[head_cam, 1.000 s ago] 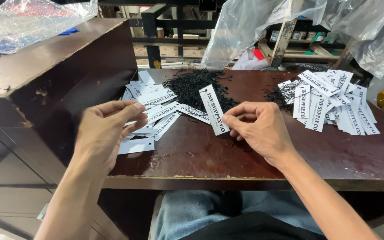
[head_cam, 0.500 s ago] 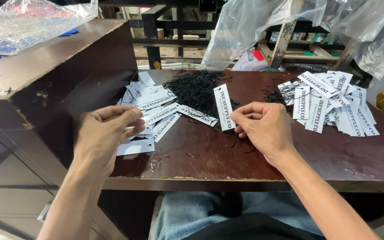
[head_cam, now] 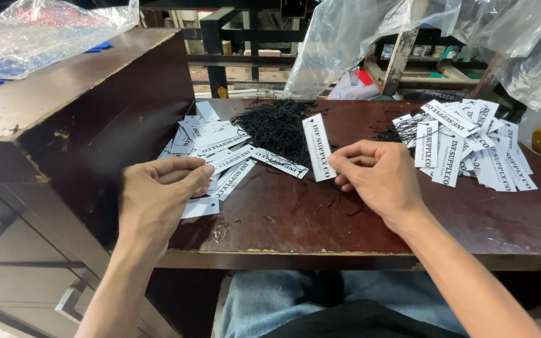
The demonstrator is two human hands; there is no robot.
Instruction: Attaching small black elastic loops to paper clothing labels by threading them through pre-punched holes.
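White paper tag (head_cam: pixel 320 148) being pinched upright by right hand (head_cam: pixel 377 178) above dark table (head_cam: pixel 408 219), beside black string heap (head_cam: pixel 275 127). Left hand (head_cam: pixel 158 191) being held with fingertips pressed together, over left tag pile (head_cam: pixel 217 147); anything pinched cannot be told.

One narrow white tag (head_cam: pixel 320 147) with black print stood nearly upright, pinched at its lower end by the right hand (head_cam: pixel 377 177). A loose heap of like white tags (head_cam: pixel 217 150) lay on the dark tabletop just beyond the left hand (head_cam: pixel 161 194) — some overlapping. A second, larger heap of tags (head_cam: pixel 471 144) lay at the right — fanned out, well apart from the first.
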